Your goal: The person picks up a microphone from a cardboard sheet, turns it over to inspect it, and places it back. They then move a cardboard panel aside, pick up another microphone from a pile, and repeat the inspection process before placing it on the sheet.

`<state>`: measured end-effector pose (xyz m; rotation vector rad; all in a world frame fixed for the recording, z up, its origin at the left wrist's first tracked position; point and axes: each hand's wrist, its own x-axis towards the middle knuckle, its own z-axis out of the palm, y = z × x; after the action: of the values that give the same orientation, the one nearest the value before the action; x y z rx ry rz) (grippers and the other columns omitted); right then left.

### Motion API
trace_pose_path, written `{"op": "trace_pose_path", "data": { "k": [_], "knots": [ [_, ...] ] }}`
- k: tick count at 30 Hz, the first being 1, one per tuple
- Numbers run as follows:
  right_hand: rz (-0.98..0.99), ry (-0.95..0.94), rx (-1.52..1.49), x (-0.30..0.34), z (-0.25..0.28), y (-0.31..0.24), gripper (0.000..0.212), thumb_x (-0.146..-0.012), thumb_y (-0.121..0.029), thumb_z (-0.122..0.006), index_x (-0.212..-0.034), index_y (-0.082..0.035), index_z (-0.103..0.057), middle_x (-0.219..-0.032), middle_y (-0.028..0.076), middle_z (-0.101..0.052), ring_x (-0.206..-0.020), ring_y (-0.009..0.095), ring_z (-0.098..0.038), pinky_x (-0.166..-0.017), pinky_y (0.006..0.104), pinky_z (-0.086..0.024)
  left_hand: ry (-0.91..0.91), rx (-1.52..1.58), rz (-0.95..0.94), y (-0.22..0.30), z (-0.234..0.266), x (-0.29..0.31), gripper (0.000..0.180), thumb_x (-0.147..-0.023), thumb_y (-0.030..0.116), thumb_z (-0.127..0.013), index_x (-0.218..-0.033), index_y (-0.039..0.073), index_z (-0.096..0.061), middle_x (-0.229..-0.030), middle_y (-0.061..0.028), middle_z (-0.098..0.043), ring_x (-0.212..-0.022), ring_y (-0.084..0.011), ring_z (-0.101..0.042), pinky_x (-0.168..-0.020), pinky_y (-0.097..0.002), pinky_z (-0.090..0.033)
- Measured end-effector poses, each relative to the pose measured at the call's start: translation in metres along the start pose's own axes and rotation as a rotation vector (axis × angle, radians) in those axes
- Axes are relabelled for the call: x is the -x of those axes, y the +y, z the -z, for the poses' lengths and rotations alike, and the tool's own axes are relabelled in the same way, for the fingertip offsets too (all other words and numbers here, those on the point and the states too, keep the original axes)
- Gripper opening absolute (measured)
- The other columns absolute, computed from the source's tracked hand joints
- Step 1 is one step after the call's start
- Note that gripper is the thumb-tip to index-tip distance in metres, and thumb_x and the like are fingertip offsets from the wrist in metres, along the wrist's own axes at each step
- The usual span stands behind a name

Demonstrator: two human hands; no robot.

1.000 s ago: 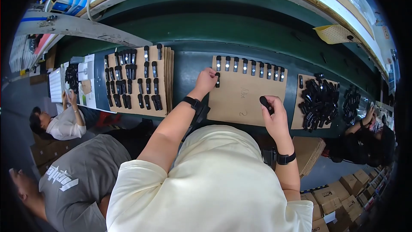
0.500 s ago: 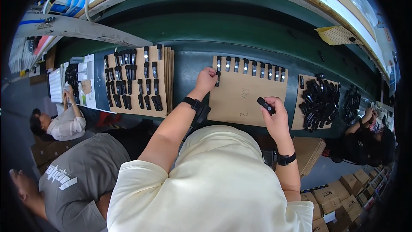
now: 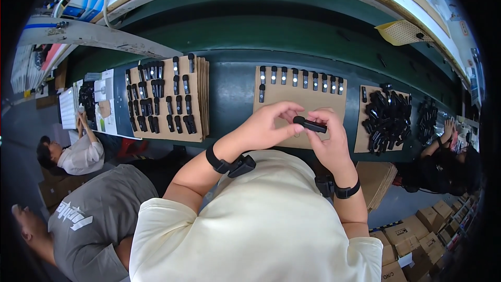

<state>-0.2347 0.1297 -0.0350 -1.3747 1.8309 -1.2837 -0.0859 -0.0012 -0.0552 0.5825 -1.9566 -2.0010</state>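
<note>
Over the cardboard sheet (image 3: 276, 103) in front of me, my right hand (image 3: 330, 138) grips a small black microphone (image 3: 314, 126) with a rounded dark head. It lies sideways in the fingers, head pointing left. My left hand (image 3: 271, 122) is curved at the head end, thumb and fingers apart; whether it touches the head I cannot tell. Along the sheet's far edge several like microphones (image 3: 295, 77) stand in a row, bright spots on most. One more microphone (image 3: 261, 93) lies below the row's left end, without a bright spot.
On the left, a cardboard stack (image 3: 204, 99) carries rows of microphones. To the right, a microphone heap (image 3: 386, 120) covers another cardboard sheet (image 3: 361, 143). A person in grey (image 3: 99, 219) is close on my left; others work at both far ends. A metal beam (image 3: 104, 36) crosses the upper left.
My left hand has let go of the microphone at the sheet's left edge and come back towards my right hand. The held microphone has been raised slightly and turned sideways.
</note>
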Motion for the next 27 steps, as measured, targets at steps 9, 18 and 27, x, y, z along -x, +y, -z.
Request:
{"op": "trace_pose_path", "data": {
  "k": [9,18,27],
  "knots": [
    [0.112,0.037,-0.012,0.002,0.005,-0.025,0.033,-0.073,0.006,-0.069,-0.103,-0.001,-0.059,-0.094,0.012,-0.06,-0.083,0.023,-0.059,-0.073,0.029,-0.047,0.107,-0.283,-0.294,0.03,-0.004,0.012,0.025,-0.077,0.004,-0.071,-0.101,0.001,-0.065,-0.09,-0.0111,-0.066,-0.081,-0.0221,-0.063,-0.077,-0.0314,-0.05],
    [0.225,0.075,0.007,0.007,0.007,-0.029,0.03,-0.072,0.007,-0.07,-0.1,0.0,-0.061,-0.092,0.013,-0.061,-0.081,0.023,-0.06,-0.073,0.0296,-0.048,0.112,-0.325,-0.402,0.036,-0.007,0.018,0.028,-0.073,0.001,-0.071,-0.101,0.002,-0.065,-0.089,-0.0103,-0.065,-0.08,-0.0233,-0.063,-0.073,-0.0322,-0.049],
    [0.281,0.081,0.009,0.01,0.011,-0.029,0.032,-0.071,0.007,-0.071,-0.1,0.0,-0.061,-0.093,0.012,-0.061,-0.082,0.023,-0.06,-0.072,0.0297,-0.048,0.157,-0.23,-0.375,0.048,-0.012,0.02,0.028,-0.073,0.003,-0.072,-0.1,0.003,-0.064,-0.091,-0.011,-0.065,-0.081,-0.0266,-0.063,-0.074,-0.0347,-0.049]
  ]
}}
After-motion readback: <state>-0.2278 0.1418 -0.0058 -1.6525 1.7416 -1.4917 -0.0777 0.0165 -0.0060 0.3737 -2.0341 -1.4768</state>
